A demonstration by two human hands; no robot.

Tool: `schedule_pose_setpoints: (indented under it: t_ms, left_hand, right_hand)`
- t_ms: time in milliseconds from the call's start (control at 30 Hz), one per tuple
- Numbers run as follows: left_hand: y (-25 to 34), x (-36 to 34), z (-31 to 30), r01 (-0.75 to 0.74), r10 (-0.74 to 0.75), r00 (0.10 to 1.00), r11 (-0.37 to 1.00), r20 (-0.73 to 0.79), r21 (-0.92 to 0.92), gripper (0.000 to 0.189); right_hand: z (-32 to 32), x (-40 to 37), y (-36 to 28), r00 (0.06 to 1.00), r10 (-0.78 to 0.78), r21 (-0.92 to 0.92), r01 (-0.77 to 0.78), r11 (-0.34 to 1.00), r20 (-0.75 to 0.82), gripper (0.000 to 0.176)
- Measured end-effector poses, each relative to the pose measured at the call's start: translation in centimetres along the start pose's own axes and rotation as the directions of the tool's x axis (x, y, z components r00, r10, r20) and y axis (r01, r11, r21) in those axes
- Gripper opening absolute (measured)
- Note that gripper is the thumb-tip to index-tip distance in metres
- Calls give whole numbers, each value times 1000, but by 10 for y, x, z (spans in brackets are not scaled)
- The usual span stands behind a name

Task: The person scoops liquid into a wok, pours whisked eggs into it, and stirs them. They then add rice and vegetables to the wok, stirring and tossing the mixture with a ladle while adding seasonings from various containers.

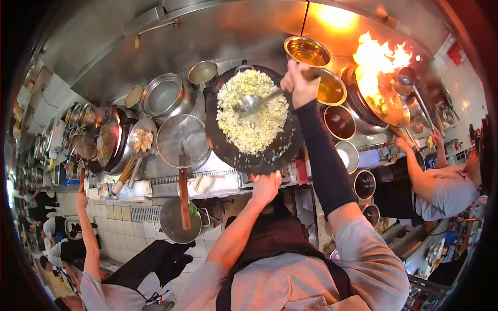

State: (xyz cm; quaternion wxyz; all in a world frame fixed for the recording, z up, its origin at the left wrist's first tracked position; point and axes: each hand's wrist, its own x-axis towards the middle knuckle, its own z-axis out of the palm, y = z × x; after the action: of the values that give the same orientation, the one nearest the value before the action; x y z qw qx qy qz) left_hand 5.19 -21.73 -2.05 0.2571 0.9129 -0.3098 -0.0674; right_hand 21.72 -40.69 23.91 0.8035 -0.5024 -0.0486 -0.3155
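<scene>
A dark wok point(218, 142) sits on the stove in front of me, with a heap of fried rice point(257, 127) flecked with yellow and green. My right hand point(302, 83) is closed round the handle of a ladle point(249, 103), whose metal bowl rests in the upper part of the rice. At the near edge of the wok, my left hand point(265, 188) is closed on its rim or handle; the exact grip is partly hidden. Loose grains stick to the bare lower right of the pan.
Tall flames point(378, 62) rise from another wok at right, where a co-worker point(441, 186) stands. Metal pots of oil point(307, 51) and dark sauce point(340, 123) stand close right. A wire strainer point(182, 140) lies left. Another co-worker's arm point(91, 233) reaches to the left wok.
</scene>
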Motion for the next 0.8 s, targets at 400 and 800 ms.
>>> schedule_pose_setpoints:
  t_ms: [400,800]
  left_hand:
    - [-8,-6,-29,-50,50,999,997,-1,-58,26]
    - [-7,35,-64,29,-32,998,998,-45,-62,36]
  right_hand:
    - [-8,-49,23,997,-75,-140,69,988,-36,36]
    - [-23,-46,48,968,-17,-74,-2,997,-250,35]
